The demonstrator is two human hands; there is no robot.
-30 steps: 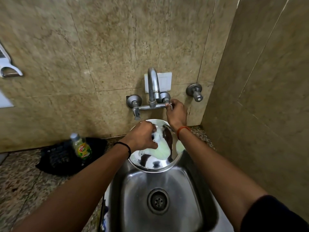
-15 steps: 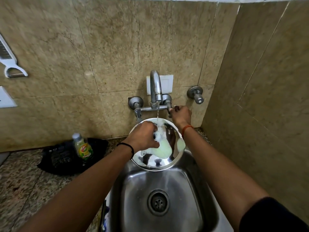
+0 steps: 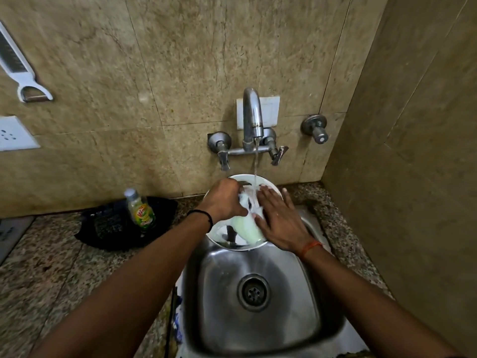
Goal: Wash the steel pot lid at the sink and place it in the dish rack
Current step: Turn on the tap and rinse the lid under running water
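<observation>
Steel lid (image 3: 233,240) gripped by left hand (image 3: 224,202), right hand (image 3: 277,220) flat on it, soap bottle (image 3: 140,209) left.

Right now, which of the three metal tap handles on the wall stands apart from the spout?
The round knob at far right, mounted alone. The two lever handles share the spout's crossbar.

Steel pot lid (image 3: 233,239): round, shiny, tilted toward the camera over the back edge of the steel sink (image 3: 258,329), directly beneath the running tap; inner face coated with pale green-white soap foam. Dish rack not seen
</observation>
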